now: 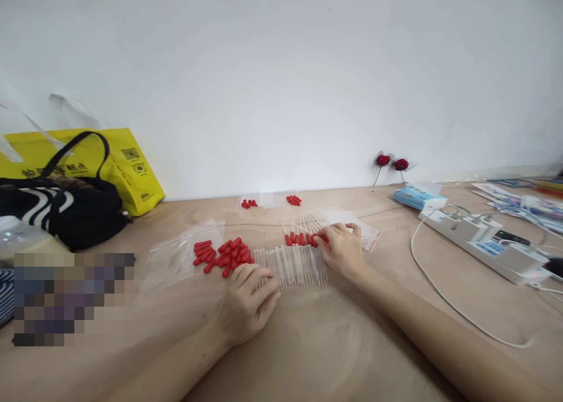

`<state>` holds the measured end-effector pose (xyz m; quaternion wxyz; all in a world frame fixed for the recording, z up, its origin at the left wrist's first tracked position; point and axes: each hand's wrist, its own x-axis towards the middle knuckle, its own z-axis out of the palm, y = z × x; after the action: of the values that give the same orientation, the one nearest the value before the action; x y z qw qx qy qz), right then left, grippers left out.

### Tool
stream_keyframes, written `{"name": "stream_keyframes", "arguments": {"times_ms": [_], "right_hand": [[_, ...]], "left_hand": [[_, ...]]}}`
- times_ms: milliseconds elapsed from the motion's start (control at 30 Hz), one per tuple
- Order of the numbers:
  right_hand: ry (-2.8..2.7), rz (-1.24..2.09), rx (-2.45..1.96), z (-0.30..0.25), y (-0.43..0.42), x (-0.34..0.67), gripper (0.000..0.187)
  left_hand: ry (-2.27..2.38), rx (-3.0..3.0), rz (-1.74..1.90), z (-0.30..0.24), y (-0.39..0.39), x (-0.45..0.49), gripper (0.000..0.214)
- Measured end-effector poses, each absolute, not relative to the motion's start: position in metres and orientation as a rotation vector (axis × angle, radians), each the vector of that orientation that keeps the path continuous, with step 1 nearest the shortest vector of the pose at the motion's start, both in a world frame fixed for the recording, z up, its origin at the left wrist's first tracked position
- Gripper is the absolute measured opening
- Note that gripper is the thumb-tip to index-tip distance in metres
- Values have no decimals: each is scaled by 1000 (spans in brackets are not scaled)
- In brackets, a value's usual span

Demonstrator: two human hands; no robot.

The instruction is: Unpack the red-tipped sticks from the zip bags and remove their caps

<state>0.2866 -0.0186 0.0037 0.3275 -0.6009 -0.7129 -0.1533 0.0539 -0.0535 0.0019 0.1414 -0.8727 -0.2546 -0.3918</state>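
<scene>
A row of clear glass dropper tubes (292,265) lies side by side on the tan table (334,343). Several at the right end carry red rubber caps (300,239). My right hand (342,249) is closed in a pinch on the rightmost red-capped dropper. My left hand (245,302) rests with curled fingers on the left end of the row, touching the tubes. A loose pile of red caps (222,255) lies just left of the tubes, beside an empty clear zip bag (178,255).
More small bags with red caps (269,200) sit near the wall. A black bag (65,205) and a yellow bag (127,164) stand at the left. On the right are a tissue pack (417,197), a power strip (488,244) with white cables, and two red roses (391,163).
</scene>
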Motion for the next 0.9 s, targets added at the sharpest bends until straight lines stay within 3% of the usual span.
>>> {"name": "stream_keyframes", "arguments": {"times_ms": [133,300,733,900], "right_hand": [[-1935,-447,-1155,-6,-51,293,15],[-1963,-506,-959,-16,-67,284,8],[-1960,-669,-883,-21,-68,270,15],[-1964,-758,-831,-25,-67,270,10]], "left_hand": [[-759,-2314,-1116,-1,-54,68,19],[-769,-2210,-1032,-6,-56,89,20],[-675,-2226,-999,-8,-56,89,20],[-639,-2267,-987,-8,-52,85,21]]}}
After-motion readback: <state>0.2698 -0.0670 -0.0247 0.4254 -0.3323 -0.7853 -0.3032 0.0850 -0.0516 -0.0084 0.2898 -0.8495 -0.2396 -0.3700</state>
